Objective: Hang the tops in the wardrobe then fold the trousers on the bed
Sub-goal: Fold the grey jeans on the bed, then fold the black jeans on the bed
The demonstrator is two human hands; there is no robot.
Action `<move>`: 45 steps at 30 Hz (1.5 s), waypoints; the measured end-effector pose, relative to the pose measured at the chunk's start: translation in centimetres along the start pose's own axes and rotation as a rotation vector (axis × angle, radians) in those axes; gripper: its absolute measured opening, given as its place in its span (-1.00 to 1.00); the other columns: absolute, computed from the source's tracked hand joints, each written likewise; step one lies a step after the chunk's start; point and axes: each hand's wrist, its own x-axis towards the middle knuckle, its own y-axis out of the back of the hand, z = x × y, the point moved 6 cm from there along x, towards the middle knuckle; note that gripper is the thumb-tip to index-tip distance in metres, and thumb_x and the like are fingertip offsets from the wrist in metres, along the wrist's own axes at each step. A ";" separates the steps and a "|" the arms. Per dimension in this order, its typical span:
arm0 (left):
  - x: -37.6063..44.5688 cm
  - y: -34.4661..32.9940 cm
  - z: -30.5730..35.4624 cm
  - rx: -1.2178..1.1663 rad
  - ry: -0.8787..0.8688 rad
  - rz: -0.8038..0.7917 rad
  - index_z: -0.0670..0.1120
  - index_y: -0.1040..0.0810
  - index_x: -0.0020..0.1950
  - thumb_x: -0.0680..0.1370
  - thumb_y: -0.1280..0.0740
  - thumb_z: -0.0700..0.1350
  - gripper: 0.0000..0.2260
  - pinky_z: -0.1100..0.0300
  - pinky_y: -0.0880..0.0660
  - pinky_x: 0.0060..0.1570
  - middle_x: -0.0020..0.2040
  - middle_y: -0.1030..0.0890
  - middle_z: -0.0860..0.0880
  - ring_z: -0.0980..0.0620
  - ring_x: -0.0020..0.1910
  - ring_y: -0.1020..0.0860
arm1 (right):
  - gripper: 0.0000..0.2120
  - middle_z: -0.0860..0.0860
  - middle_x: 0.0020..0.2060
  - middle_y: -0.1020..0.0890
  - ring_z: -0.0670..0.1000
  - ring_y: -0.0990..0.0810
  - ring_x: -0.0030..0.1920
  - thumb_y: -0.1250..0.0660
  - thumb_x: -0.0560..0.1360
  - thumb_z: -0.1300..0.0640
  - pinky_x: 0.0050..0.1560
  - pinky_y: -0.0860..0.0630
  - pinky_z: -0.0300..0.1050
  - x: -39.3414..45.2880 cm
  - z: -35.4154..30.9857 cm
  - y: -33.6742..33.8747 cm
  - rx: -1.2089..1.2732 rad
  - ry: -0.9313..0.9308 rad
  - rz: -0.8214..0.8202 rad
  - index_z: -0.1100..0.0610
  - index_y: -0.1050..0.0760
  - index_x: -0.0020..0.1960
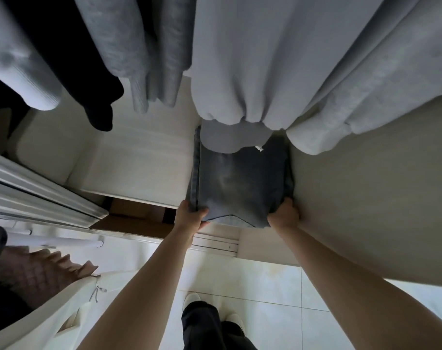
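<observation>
Our forearms reach down to the folded trousers on the wardrobe floor. Our left hand and right hand curl their fingers round its near corners, presumably to keep the folds together. Pale tops hang just above.

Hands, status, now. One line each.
Left hand: grips the near left corner of the folded jeans.
Right hand: grips their near right corner.
</observation>
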 end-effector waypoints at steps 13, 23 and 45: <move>-3.5 0.9 -0.6 0.138 -0.051 0.003 -0.07 -0.28 0.48 0.60 -0.24 -0.28 -0.55 0.00 -0.53 -0.02 0.08 -0.50 -0.09 -0.03 -0.11 -0.53 | -0.59 0.27 0.23 -0.46 0.19 -0.48 0.23 -0.23 0.54 0.19 0.15 -0.41 -0.04 -2.0 0.1 0.6 -0.014 0.030 -0.123 0.30 -0.31 0.34; -18.9 8.8 -4.9 -0.111 -0.082 0.295 -0.17 -0.49 0.15 0.58 -0.26 -0.36 -0.82 0.11 -0.56 -0.17 -0.10 -0.63 -0.17 -0.19 -0.15 -0.61 | -0.57 0.21 0.29 -0.49 0.17 -0.47 0.27 -0.22 0.53 0.22 0.08 -0.37 -0.15 -14.9 -1.6 -1.1 0.016 0.353 -0.423 0.26 -0.31 0.39; -57.9 30.8 -16.6 0.015 -0.431 1.409 0.14 -0.51 -0.14 0.51 -0.35 -0.20 -0.80 0.39 -0.39 -0.25 -0.24 -0.61 0.12 0.20 -0.21 -0.58 | -0.64 0.00 0.04 -0.53 0.02 -0.52 0.05 -0.30 0.51 0.03 0.07 -0.47 -0.09 -51.6 -12.1 -2.6 -0.008 1.096 -0.873 0.15 -0.39 0.25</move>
